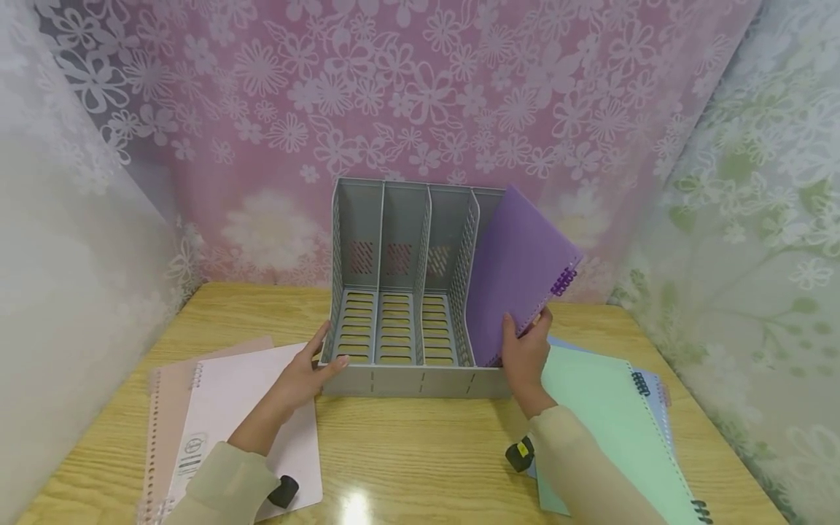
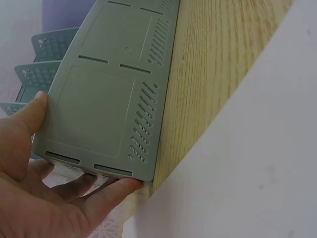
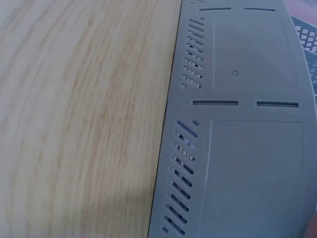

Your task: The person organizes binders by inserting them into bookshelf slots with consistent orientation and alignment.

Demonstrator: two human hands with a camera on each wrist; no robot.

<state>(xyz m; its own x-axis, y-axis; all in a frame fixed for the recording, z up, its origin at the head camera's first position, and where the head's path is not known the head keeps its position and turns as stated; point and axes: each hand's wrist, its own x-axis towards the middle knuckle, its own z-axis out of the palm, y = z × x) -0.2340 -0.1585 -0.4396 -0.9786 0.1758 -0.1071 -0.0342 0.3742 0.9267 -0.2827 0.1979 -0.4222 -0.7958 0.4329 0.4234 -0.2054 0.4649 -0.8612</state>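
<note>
Tabletop (image 1: 407,452) supports the grey four-slot file organizer (image 1: 407,382) before us; tilted in its rightmost slot we see a purple spiral notebook (image 1: 515,270). Our right hand (image 1: 527,357) pinches its bound edge between thumb and fingers; our left hand (image 1: 303,375) grips the organizer's left front corner.

A grey four-compartment organizer (image 1: 397,381) stands on the wooden tabletop (image 1: 407,459). The right-hand grip (image 1: 527,357) holds a purple notebook (image 1: 521,255), tilted, in the rightmost compartment; the left-hand grip (image 1: 302,379) clasps the left front corner. A pale pink notebook (image 1: 252,394) lies left, a green notebook (image 1: 590,401) right.
</note>
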